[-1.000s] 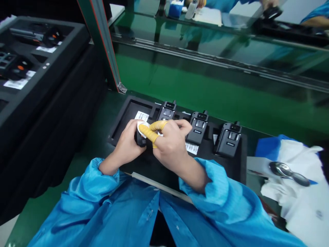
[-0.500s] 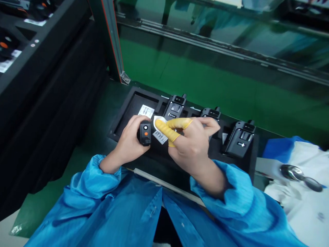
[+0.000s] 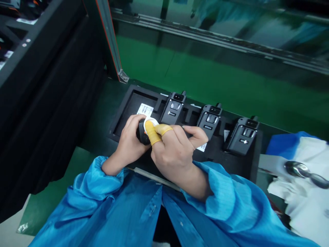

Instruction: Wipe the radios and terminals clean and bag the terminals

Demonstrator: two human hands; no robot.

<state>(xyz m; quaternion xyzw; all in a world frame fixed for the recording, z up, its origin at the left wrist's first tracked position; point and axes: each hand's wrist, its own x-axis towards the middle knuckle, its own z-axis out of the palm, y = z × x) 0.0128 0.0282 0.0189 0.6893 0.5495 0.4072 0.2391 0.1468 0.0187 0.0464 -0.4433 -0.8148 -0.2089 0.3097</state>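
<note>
A small black device [image 3: 141,133] is gripped in the closed left hand [image 3: 130,139], above the near-left part of a black foam tray [image 3: 125,106]. A white round pad [image 3: 150,120] is pinched against it by the right hand [image 3: 172,152], two fingers of which are sheathed in yellow cots [image 3: 153,134]. Three black units [image 3: 209,120] are seated upright in the tray, which rests on the green surface [image 3: 205,82].

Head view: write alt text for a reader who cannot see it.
A person in blue sleeves grips a small black device in the left hand while the right hand, wearing yellow finger cots, presses a small white pad against it. Behind, three black handheld units stand in a black foam tray.
</note>
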